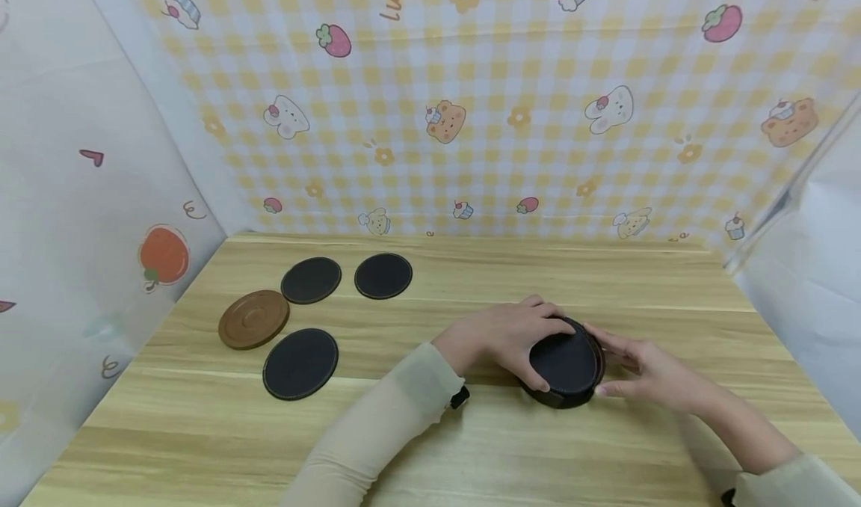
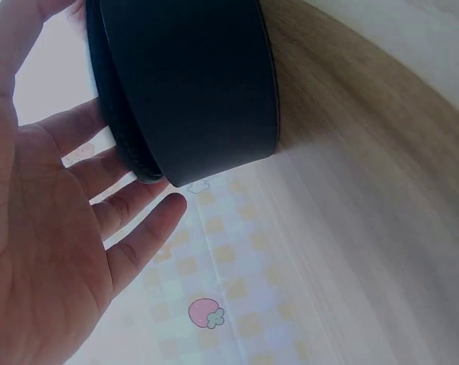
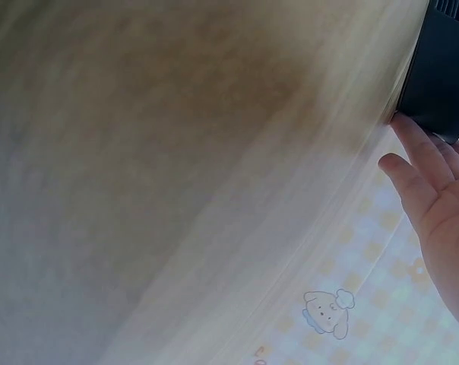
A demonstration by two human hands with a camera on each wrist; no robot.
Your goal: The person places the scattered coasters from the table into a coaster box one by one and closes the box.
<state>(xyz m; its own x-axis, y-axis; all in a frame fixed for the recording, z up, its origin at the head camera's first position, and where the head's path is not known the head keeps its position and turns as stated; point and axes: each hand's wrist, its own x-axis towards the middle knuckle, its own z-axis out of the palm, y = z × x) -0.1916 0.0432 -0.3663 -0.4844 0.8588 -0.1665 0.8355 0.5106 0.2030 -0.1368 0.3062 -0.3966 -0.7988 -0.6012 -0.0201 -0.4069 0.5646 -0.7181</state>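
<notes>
On the right half of the table stands a low round black coaster holder (image 1: 561, 401) with a notch in its side. A black coaster (image 1: 563, 361) lies at its top, and its edge (image 2: 121, 125) sits slightly above the holder's rim in the left wrist view. My left hand (image 1: 504, 335) reaches over from the left and holds this coaster, thumb at the near edge and fingers at the far edge. From the right, my right hand (image 1: 655, 372) grips the holder's side between thumb and fingers. The right wrist view shows its fingers against the black wall (image 3: 442, 76).
On the left lie three round black coasters, one at the back (image 1: 383, 276), one left of it (image 1: 312, 280) and one nearer (image 1: 300, 363). A brown round wooden coaster (image 1: 254, 319) lies beside them. A patterned cloth (image 1: 471, 155) hangs behind the wooden table (image 1: 504, 455).
</notes>
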